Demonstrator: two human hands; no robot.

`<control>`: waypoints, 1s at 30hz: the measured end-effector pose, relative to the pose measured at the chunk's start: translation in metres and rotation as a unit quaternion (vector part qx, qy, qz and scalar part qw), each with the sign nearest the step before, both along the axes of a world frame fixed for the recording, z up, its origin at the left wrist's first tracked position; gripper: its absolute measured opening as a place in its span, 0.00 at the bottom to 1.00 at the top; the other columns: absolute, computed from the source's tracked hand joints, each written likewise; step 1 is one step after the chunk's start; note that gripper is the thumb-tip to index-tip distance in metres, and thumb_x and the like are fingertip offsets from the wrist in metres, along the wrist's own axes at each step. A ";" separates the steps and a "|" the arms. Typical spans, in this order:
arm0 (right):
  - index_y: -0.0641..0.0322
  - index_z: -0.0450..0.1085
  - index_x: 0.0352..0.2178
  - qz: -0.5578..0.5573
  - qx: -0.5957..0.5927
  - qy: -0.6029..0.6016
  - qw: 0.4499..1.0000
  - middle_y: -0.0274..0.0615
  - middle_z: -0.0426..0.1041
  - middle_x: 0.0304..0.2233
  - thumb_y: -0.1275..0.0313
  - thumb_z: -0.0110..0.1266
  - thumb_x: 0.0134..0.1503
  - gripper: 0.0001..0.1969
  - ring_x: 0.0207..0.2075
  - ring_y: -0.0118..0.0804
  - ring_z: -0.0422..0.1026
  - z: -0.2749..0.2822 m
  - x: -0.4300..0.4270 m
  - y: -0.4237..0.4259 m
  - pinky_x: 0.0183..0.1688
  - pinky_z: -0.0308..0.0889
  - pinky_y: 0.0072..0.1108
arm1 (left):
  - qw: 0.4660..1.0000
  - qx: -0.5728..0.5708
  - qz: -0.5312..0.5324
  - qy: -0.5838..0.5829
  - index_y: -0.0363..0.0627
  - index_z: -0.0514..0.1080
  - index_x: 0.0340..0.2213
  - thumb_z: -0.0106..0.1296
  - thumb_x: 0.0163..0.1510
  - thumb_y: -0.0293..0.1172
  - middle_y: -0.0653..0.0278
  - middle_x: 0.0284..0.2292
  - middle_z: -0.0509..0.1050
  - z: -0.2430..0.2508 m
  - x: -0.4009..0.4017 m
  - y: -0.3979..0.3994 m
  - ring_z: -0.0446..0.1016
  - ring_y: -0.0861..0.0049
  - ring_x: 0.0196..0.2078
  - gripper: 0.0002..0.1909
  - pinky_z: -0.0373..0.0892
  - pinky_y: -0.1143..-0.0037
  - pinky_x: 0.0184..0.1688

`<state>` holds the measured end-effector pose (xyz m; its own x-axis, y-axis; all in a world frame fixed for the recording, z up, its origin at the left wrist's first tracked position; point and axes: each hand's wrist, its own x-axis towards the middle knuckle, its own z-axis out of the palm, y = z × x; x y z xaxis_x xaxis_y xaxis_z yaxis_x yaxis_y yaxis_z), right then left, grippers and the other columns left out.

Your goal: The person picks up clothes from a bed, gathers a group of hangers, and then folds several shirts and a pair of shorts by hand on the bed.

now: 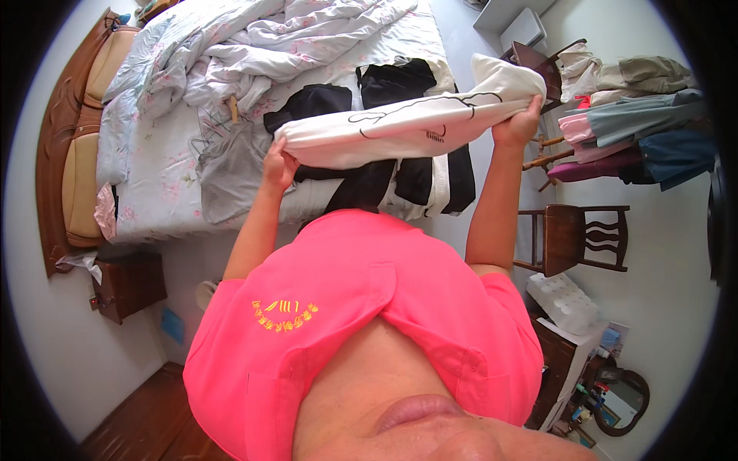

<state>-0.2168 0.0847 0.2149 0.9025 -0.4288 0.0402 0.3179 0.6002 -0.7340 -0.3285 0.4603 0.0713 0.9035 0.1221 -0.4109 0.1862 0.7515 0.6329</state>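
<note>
A white cloth garment [398, 129] with black line drawing and small print is stretched between my hands above the bed's near edge. My left hand [519, 124] grips its right end, which bunches and flops upward. At the other end, my right hand [281, 164] pinches a corner. Beneath and behind it lie black garments [398, 80] on the floral bedsheet [155, 190]. To the left of them is a grey garment [230, 173] beside wire hangers and a wooden clip. Black and white clothes hang over the near edge of the bed.
A rumpled floral quilt [248, 46] covers the bed's far part. At right stand a wooden chair [562, 239] and a rack with hanging clothes [628, 124]. A wooden nightstand [132, 285] is at left; a dresser with a mirror [625, 403] is at lower right.
</note>
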 end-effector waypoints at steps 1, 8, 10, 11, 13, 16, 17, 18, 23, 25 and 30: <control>0.64 0.53 0.42 -0.001 -0.004 0.000 1.000 0.43 0.58 0.41 0.58 0.26 0.53 0.23 0.43 0.40 0.59 0.004 -0.002 -0.004 0.45 0.56 0.28 | 0.997 -0.046 -0.006 -0.062 0.41 0.59 0.39 0.32 0.51 0.35 0.62 0.38 0.65 0.010 0.001 0.002 0.64 0.72 0.40 0.16 0.61 0.71 0.40; 0.61 0.51 0.45 0.110 -0.082 -0.061 0.989 0.42 0.56 0.45 0.44 0.36 0.44 0.35 0.46 0.41 0.55 0.046 -0.027 -0.004 0.48 0.51 0.33 | 0.942 0.160 -0.011 -0.293 0.38 0.57 0.41 0.38 0.49 0.33 0.61 0.39 0.62 0.109 0.030 0.034 0.61 0.72 0.42 0.18 0.59 0.74 0.43; 0.58 0.50 0.46 0.190 -0.018 0.068 0.979 0.36 0.56 0.45 0.46 0.35 0.46 0.32 0.47 0.36 0.55 0.005 -0.030 0.030 0.47 0.52 0.29 | 0.956 0.220 -0.019 -0.195 0.36 0.60 0.38 0.44 0.45 0.28 0.62 0.35 0.65 0.110 0.039 0.030 0.64 0.75 0.37 0.16 0.63 0.78 0.37; 0.58 0.50 0.46 0.281 -0.001 0.062 0.958 0.36 0.56 0.45 0.49 0.36 0.47 0.30 0.46 0.35 0.55 -0.014 -0.036 0.034 0.47 0.51 0.28 | 0.984 0.113 -0.044 -0.131 0.35 0.61 0.36 0.46 0.44 0.26 0.62 0.32 0.66 0.142 0.041 0.008 0.66 0.76 0.34 0.15 0.64 0.80 0.34; 0.63 0.51 0.45 0.289 0.054 0.091 0.951 0.41 0.57 0.44 0.55 0.37 0.49 0.27 0.45 0.38 0.57 -0.039 -0.047 0.035 0.48 0.51 0.29 | 0.988 0.140 -0.003 -0.069 0.34 0.62 0.33 0.46 0.43 0.27 0.59 0.29 0.67 0.123 0.059 0.038 0.68 0.75 0.29 0.14 0.65 0.77 0.33; 0.70 0.59 0.37 0.214 0.150 0.226 0.938 0.49 0.63 0.38 0.63 0.37 0.50 0.19 0.43 0.44 0.60 -0.082 -0.041 -0.009 0.47 0.52 0.33 | 0.997 0.070 -0.037 0.004 0.35 0.62 0.29 0.47 0.43 0.28 0.56 0.28 0.67 0.099 0.077 0.079 0.68 0.69 0.27 0.11 0.67 0.71 0.31; 0.69 0.60 0.34 0.232 0.165 0.194 0.939 0.49 0.64 0.37 0.65 0.38 0.49 0.17 0.41 0.44 0.61 -0.097 -0.034 -0.022 0.46 0.52 0.35 | 0.997 0.073 -0.038 0.008 0.35 0.62 0.29 0.47 0.43 0.28 0.56 0.28 0.67 0.091 0.086 0.089 0.68 0.69 0.27 0.11 0.67 0.71 0.31; 0.69 0.60 0.33 0.205 0.150 0.197 0.947 0.48 0.64 0.36 0.66 0.37 0.50 0.15 0.40 0.43 0.61 -0.103 -0.025 -0.024 0.45 0.53 0.34 | 0.991 0.123 -0.045 0.039 0.34 0.62 0.29 0.45 0.44 0.28 0.55 0.28 0.67 0.083 0.097 0.095 0.68 0.68 0.28 0.11 0.67 0.71 0.30; 0.60 0.61 0.30 0.181 0.085 0.207 0.958 0.41 0.64 0.33 0.67 0.41 0.48 0.10 0.38 0.37 0.61 -0.083 0.030 -0.018 0.42 0.53 0.32 | 0.975 0.188 -0.090 0.074 0.32 0.63 0.30 0.44 0.45 0.35 0.55 0.28 0.69 0.037 0.157 0.188 0.68 0.70 0.30 0.16 0.65 0.72 0.35; 0.59 0.61 0.31 0.212 0.042 0.155 0.964 0.40 0.64 0.33 0.65 0.42 0.47 0.11 0.38 0.36 0.61 -0.064 0.034 -0.042 0.42 0.52 0.32 | 0.974 0.182 -0.133 0.023 0.33 0.63 0.31 0.44 0.45 0.36 0.57 0.28 0.69 0.063 0.173 0.175 0.68 0.71 0.30 0.16 0.65 0.73 0.35; 0.64 0.61 0.32 0.127 -0.194 0.186 0.955 0.41 0.64 0.31 0.66 0.48 0.45 0.15 0.33 0.34 0.63 -0.028 0.006 -0.066 0.37 0.60 0.25 | 0.930 0.366 0.003 -0.020 0.40 0.65 0.31 0.49 0.41 0.34 0.67 0.25 0.68 0.134 0.127 0.130 0.66 0.82 0.23 0.15 0.63 0.81 0.29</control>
<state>-0.2108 0.0189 0.1867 0.9583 -0.2114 -0.1924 -0.1282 0.2837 -0.9503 -0.2019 0.5906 0.2053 0.9148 0.3611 -0.1809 0.1481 0.1169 0.9820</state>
